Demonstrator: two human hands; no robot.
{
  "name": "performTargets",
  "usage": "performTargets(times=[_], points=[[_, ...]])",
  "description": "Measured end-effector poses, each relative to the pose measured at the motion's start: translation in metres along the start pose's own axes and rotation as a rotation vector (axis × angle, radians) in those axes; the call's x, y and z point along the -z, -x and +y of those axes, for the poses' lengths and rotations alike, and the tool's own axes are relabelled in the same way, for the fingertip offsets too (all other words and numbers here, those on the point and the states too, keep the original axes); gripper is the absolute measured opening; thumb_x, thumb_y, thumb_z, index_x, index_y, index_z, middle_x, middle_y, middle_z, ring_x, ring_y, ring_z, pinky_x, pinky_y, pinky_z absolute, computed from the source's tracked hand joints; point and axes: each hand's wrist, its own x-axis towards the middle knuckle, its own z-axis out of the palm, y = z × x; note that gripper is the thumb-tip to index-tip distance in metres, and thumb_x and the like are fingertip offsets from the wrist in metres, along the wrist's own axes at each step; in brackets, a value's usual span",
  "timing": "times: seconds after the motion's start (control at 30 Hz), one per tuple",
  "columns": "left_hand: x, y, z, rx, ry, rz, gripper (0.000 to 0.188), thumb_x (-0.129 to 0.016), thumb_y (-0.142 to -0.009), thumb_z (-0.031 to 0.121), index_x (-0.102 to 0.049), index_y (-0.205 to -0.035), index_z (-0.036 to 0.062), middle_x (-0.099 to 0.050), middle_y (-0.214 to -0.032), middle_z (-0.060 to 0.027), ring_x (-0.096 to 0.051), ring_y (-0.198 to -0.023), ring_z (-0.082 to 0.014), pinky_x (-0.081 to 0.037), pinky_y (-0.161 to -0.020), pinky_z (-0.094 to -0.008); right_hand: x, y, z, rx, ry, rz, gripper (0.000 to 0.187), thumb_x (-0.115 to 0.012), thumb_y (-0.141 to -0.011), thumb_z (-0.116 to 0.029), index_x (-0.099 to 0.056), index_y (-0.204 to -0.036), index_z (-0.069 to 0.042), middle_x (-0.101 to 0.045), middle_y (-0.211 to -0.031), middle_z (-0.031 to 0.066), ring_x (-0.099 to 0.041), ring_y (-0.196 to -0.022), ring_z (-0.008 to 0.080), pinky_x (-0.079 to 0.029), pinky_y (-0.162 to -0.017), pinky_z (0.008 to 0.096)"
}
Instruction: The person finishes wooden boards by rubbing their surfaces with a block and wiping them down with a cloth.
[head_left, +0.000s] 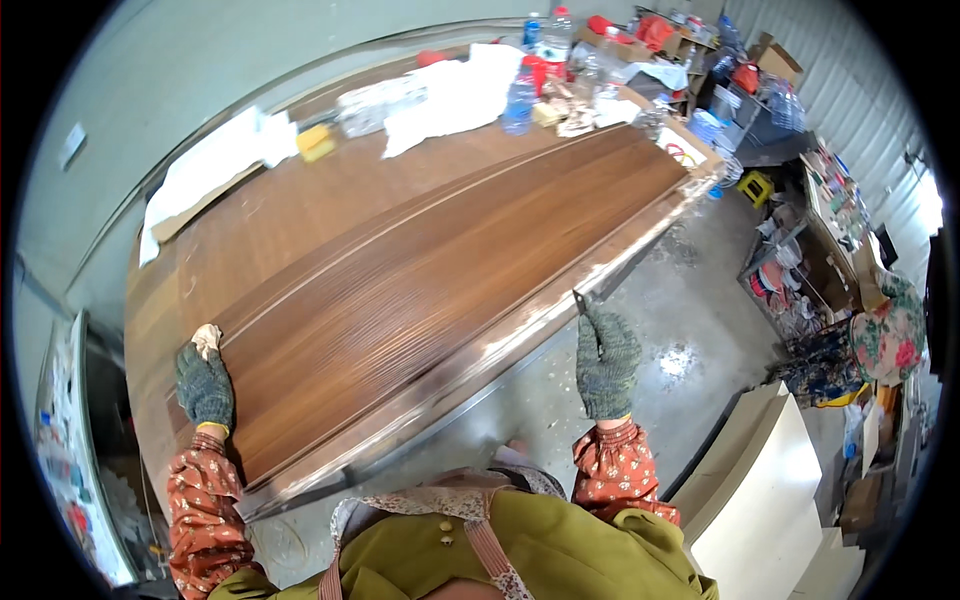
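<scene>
A long brown wooden panel [400, 270] fills the middle of the room, running from near left to far right, its near edge pale and worn. Its far end is buried under clutter, so where the board stops there is hard to make out. White sheets [440, 95] lie across the far side, and another pale sheet [205, 165] hangs over the left far edge. Plastic bottles [520, 95] stand among the mess, too small to read clearly, and a yellow block [317, 142] sits between the sheets. Off to the right a pale board [750, 490] leans near the wet concrete floor [660, 320], partly cut off at the lower rim.

The left hand [204, 385], in a dark knitted glove, lies flat on the panel's near left corner, fingers together, pressing a small pale rag [208, 338] that peeks out beyond the fingertips; most of the rag is hidden. The right hand [606, 362], gloved the same, is held out over the panel's near edge, fingers closed around a thin dark tool [579, 299] whose tip touches that edge. What kind of tool it is I cannot tell.
</scene>
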Motion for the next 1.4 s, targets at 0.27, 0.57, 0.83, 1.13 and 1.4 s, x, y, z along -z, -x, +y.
performTargets(times=[0.27, 0.57, 0.83, 1.13, 1.4], points=[[-0.018, 0.025, 0.252, -0.301, 0.193, 0.084, 0.048, -0.046, -0.092, 0.034, -0.047, -0.128, 0.0022, -0.053, -0.123, -0.0207, -0.051, -0.111, -0.0381, -0.038, -0.095, -0.0474, 0.08, -0.031, 0.133, -0.128, 0.094, 0.023, 0.023, -0.058, -0.085, -0.005, -0.066, -0.106, -0.006, -0.065, -0.091, 0.0147, -0.061, -0.082, 0.0319, -0.048, -0.074, 0.04], [-0.033, 0.062, 0.553, -0.74, 0.532, -0.012, 0.055, -0.041, -0.091, 0.037, -0.042, -0.132, -0.0005, -0.044, -0.133, -0.0244, -0.044, -0.117, -0.0418, -0.03, -0.1, -0.0536, 0.112, -0.009, 0.226, -0.387, 0.256, 0.092, 0.016, -0.06, -0.089, -0.01, -0.067, -0.101, -0.002, -0.067, -0.092, 0.0131, -0.063, -0.085, 0.0251, -0.048, -0.078, 0.0351], [-0.037, 0.105, 0.756, -1.236, 0.624, 0.041, 0.044, -0.047, -0.088, 0.032, -0.051, -0.125, 0.0079, -0.054, -0.122, -0.018, -0.052, -0.108, -0.0345, -0.038, -0.092, -0.0513, 0.119, -0.069, 0.305, -0.414, 0.216, 0.2, 0.018, -0.061, -0.085, -0.006, -0.067, -0.102, -0.001, -0.066, -0.087, 0.0141, -0.061, -0.078, 0.0286, -0.049, -0.072, 0.0359], [0.029, 0.103, 0.832, -1.566, 0.852, -0.516, 0.036, -0.055, -0.084, 0.038, -0.063, -0.113, 0.0169, -0.064, -0.108, -0.0103, -0.059, -0.101, -0.0287, -0.042, -0.09, -0.0425, 0.086, -0.2, 0.398, -0.338, 0.214, 0.009, 0.02, -0.056, -0.09, -0.008, -0.065, -0.106, 0.001, -0.067, -0.099, 0.0141, -0.062, -0.091, 0.0234, -0.046, -0.084, 0.0321], [0.016, 0.064, 0.755, -1.461, 1.649, -1.055, 0.034, -0.058, -0.09, 0.021, -0.057, -0.119, 0.0026, -0.06, -0.117, -0.014, -0.057, -0.109, -0.0243, -0.045, -0.093, -0.0353, -0.033, -0.362, 0.452, -0.025, -0.204, -0.229, 0.025, -0.056, -0.088, -0.012, -0.064, -0.109, 0.0, -0.066, -0.096, 0.0165, -0.063, -0.087, 0.0252, -0.048, -0.079, 0.035]])
